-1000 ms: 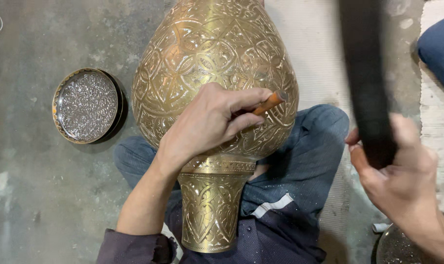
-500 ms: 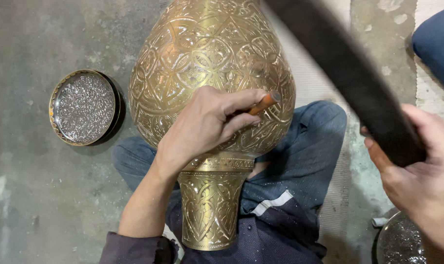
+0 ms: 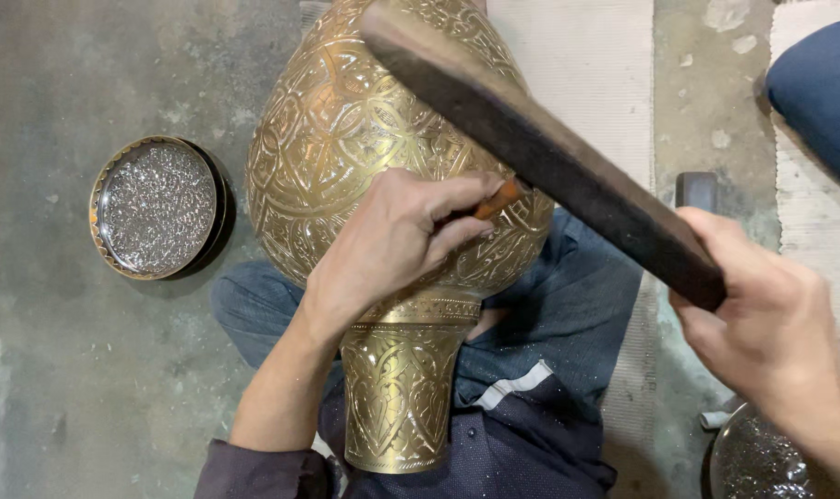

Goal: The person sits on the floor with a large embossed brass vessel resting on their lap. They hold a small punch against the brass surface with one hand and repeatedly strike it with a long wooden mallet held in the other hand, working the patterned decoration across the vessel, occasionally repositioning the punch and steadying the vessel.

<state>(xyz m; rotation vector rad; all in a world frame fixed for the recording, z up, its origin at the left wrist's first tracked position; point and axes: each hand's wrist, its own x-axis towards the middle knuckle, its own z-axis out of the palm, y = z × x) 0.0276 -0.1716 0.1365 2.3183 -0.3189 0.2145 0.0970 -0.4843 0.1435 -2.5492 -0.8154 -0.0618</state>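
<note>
The large engraved brass vase [image 3: 383, 166] lies across the person's lap, neck toward the body. The left hand [image 3: 397, 240] rests on its belly, its grip pinched tight around a small orange-handled chisel [image 3: 500, 198] whose tip meets the metal. The right hand [image 3: 762, 305] clamps its grip round one end of a long dark wooden mallet [image 3: 540, 152], which slants above the vase with its far end over the shoulder. A round metal dish [image 3: 157, 208] sits on the concrete floor [image 3: 69, 388], left of the vase.

The vase [image 3: 383, 166] lies on the person's lap; a round dish [image 3: 154, 207] sits on the floor [image 3: 50, 388] to its left.
</note>
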